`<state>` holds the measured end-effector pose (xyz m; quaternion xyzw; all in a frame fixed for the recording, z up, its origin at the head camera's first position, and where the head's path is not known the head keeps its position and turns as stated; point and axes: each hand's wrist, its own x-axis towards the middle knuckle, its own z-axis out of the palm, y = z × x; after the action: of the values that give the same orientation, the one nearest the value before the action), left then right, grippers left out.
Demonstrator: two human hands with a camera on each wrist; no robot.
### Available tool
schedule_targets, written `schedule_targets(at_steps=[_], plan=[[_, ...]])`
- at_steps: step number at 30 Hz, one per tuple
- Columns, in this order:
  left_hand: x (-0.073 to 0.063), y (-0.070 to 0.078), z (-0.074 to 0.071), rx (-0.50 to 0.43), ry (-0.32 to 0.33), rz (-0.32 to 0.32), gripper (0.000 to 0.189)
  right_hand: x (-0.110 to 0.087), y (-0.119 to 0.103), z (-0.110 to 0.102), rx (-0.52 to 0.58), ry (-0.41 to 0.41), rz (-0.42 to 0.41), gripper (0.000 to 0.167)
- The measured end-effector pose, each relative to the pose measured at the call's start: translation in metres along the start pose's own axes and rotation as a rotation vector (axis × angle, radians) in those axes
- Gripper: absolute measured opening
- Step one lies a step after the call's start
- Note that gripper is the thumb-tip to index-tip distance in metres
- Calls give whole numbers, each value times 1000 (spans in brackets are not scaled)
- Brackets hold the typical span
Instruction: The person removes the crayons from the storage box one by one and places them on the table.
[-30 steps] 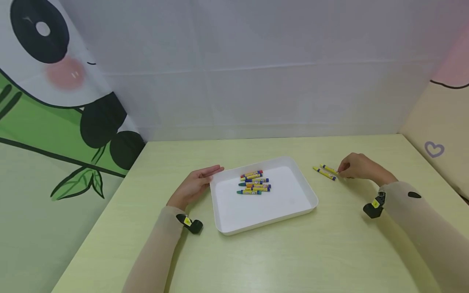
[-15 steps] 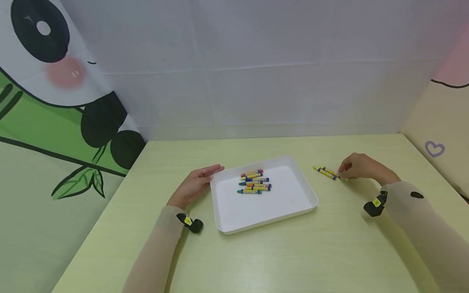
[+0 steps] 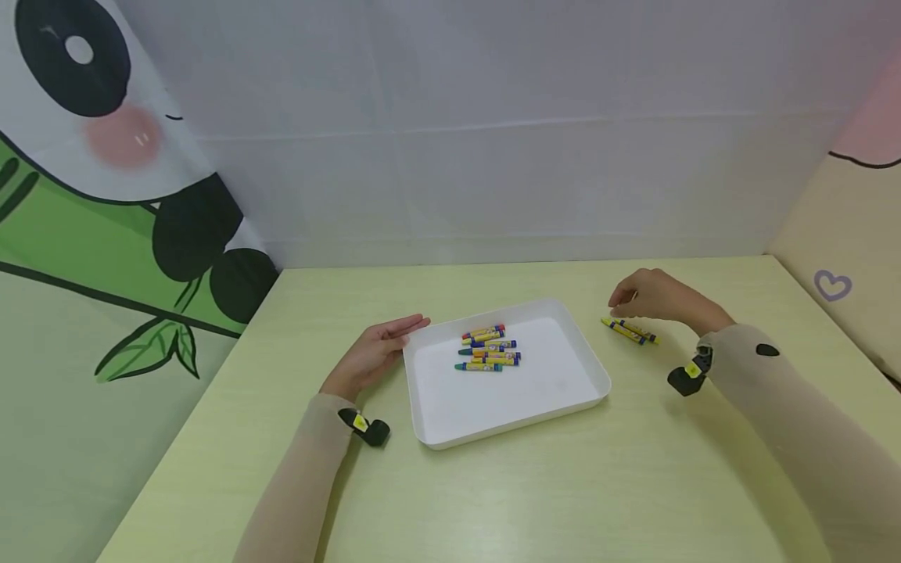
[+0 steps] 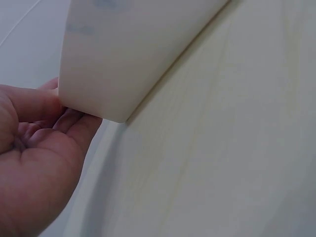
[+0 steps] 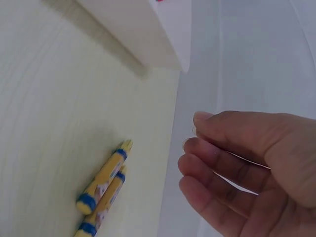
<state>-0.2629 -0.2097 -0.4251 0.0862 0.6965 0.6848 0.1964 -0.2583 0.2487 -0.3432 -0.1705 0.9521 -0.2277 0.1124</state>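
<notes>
In the head view, a shallow white tray (image 3: 514,391) holds several crayons (image 3: 490,349) with colored tips in a row. My left hand (image 3: 369,356) grips the tray's far left corner. The left wrist view shows that hand's thumb against the tray wall (image 4: 98,64), other fingers partly hidden behind it. Right of the tray, two yellow crayons (image 3: 624,331) lie side by side on the table. Just beyond them is my right hand (image 3: 658,295), its fingers loosely bent with nothing between them. In the right wrist view, these crayons (image 5: 103,182) sit apart from the fingertips (image 5: 203,117).
The pale wooden table (image 3: 535,500) ends at a whitish backdrop (image 3: 493,180). A cartoon-printed panel (image 3: 91,258) stands on the left, and a beige panel with a small heart (image 3: 834,285) on the right.
My right hand has left the near end of one yellow crayon and moved left and away from me. That crayon now lies closer along the other. Left hand and tray stay put.
</notes>
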Motion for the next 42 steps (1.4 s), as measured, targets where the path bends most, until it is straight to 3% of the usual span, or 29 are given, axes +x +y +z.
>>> schedule_targets(at_steps=[8, 18, 27, 34, 42], plan=[[1, -1, 0, -3, 1, 3, 46, 24, -40, 7, 6, -37, -109, 21], [0, -1, 0, -2, 3, 2, 46, 62, -77, 38, -18, -132, -156, 17], [-1, 1, 3, -13, -5, 7, 46, 79, -96, 67, -37, -207, -133, 12], [-1, 1, 3, 1, 0, 1, 46, 85, -102, 76, -51, -243, -107, 9], [-1, 1, 2, 5, -3, -4, 46, 89, -105, 81, -83, -232, -77, 4]])
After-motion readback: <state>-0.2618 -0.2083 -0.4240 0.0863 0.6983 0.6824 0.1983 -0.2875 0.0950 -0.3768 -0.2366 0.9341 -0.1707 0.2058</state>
